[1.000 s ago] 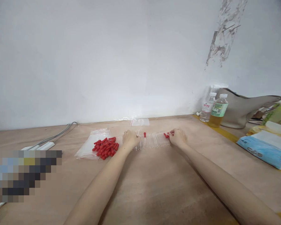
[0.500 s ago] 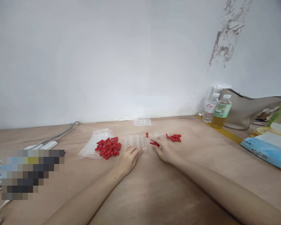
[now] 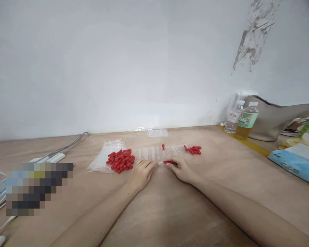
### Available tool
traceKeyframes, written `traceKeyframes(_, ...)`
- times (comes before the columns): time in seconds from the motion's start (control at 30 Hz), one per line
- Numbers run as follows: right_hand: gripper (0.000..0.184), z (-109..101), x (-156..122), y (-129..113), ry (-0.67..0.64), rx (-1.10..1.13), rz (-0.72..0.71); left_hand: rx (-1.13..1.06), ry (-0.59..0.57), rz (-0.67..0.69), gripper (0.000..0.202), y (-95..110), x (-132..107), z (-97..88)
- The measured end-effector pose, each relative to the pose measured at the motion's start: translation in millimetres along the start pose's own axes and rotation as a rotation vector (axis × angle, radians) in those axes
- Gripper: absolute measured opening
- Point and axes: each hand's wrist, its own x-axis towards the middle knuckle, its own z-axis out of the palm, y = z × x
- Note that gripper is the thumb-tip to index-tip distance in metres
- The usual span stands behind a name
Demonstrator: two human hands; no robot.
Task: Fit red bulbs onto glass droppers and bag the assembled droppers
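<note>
A row of clear thin tubes (image 3: 159,153) lies across the brown table (image 3: 170,206). My right hand (image 3: 180,167) pinches a red cap (image 3: 168,162) at the row's near edge. My left hand (image 3: 142,171) rests beside it, fingers curled toward the end of a clear tube by the cap; whether it grips it I cannot tell. A heap of red caps (image 3: 121,160) lies left of the row on a clear bag (image 3: 103,158). A smaller group of red caps (image 3: 193,150) lies at the row's right end. One capped tube (image 3: 163,147) sits among the row.
Two bottles (image 3: 243,118) and a beige bag (image 3: 278,118) stand at the back right by the wall. A blue packet (image 3: 296,163) lies at the right edge. Grey cables (image 3: 64,148) and a white strip (image 3: 50,158) lie at the left. Another clear bag (image 3: 157,132) lies near the wall.
Both hands drew back from the ends of the tube row to its near middle. My right hand left a small group of red caps at the right end and now pinches one cap.
</note>
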Motion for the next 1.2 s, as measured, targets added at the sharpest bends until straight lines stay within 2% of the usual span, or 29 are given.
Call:
traceKeyframes(0.3,0.019,1.5,-1.0,4.1,-0.048,0.026,0.013,-0.042,0.023,0.056,0.037,-3.5,-2.8,3.1)
traceKeyframes(0.6,0.012,0.1,-3.9,2.3,-0.04,-0.013,-0.07,-0.096,0.032,0.162,0.046,-4.6,-4.5,-0.2)
traceKeyframes(0.87,0.013,0.5,-7.1,-1.2,-0.034,-0.04,-0.157,-0.088,0.009,0.182,0.045,-2.6,-2.8,-1.3)
traceKeyframes(1.2,0.013,0.6,-10.1,-1.0,-0.07,-0.137,-0.191,0.005,0.08,0.256,0.038,1.8,0.5,-0.4)
